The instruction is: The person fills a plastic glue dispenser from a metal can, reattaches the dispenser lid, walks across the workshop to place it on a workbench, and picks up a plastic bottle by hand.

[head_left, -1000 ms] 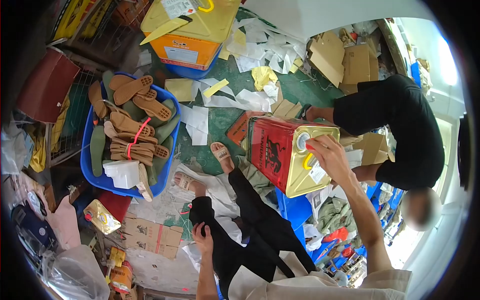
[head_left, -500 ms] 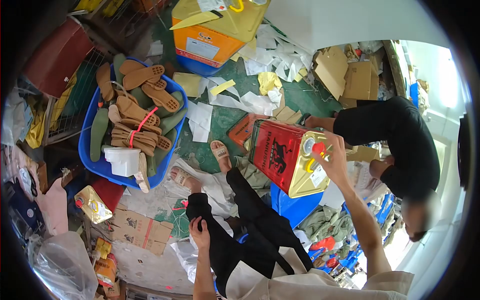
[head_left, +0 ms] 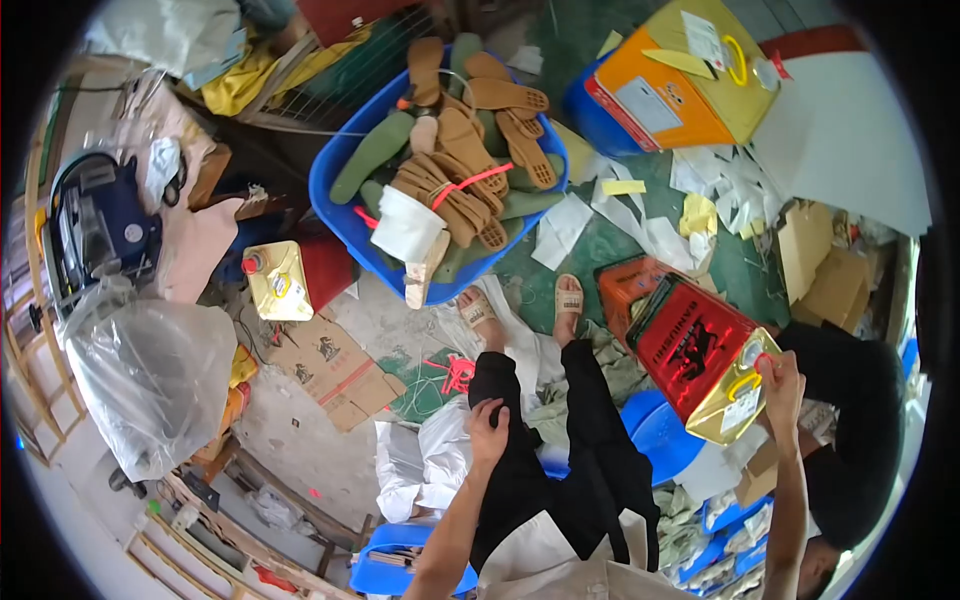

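My right hand has its fingers closed around the red cap at the top of a red and gold metal can. A yellow carry handle sits beside the cap on the can's gold top. The can stands to my right, against an orange can. On my black-trousered knee rests my left hand, its fingers loosely bent and apart, with no object visible in it.
A blue tub holds brown and green shoe soles and a white container. An orange and gold can has a knife on top. A small gold can stands left. Another person crouches at right.
My view has turned to the right way round the room's left side, so the tub and cans appear shifted rightward. My right hand stays at the red cap; my left stays on the knee.
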The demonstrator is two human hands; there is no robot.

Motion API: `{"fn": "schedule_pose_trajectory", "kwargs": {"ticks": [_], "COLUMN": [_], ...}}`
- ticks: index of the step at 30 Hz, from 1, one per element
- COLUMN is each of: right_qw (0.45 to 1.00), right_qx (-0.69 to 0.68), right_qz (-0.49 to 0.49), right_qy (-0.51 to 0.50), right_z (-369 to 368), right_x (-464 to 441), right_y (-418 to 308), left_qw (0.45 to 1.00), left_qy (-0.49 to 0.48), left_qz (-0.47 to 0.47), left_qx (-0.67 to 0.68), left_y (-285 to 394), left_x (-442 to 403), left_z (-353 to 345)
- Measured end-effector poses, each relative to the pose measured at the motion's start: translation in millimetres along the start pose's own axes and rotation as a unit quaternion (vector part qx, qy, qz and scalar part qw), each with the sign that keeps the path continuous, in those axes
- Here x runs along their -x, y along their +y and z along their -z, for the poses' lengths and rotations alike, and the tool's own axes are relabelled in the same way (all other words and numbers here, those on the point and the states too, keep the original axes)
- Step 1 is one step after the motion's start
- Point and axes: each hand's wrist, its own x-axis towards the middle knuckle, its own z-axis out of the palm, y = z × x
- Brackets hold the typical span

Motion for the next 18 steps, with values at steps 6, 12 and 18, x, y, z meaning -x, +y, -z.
{"fn": "schedule_pose_trajectory", "kwargs": {"ticks": [6,12,18], "right_qw": [0.965,0.853,0.987], "right_qx": [-0.216,-0.403,0.136], "right_qz": [-0.141,-0.331,0.053], "right_qy": [0.038,-0.001,0.062], "right_z": [-39.2,-34.1,-13.4], "right_x": [-10.9,-5.0,16.0], "right_y": [41.2,8.7,8.8], "left_qw": [0.998,0.985,0.966], "left_qy": [-0.004,-0.032,-0.056], "left_qz": [0.016,0.084,0.138], "left_qx": [0.054,0.145,0.211], "left_y": [-7.1,-66.8,-50.4], "left_x": [-10.3,-24.5,-44.3], "left_z": [8.3,16.6,67.4]}}
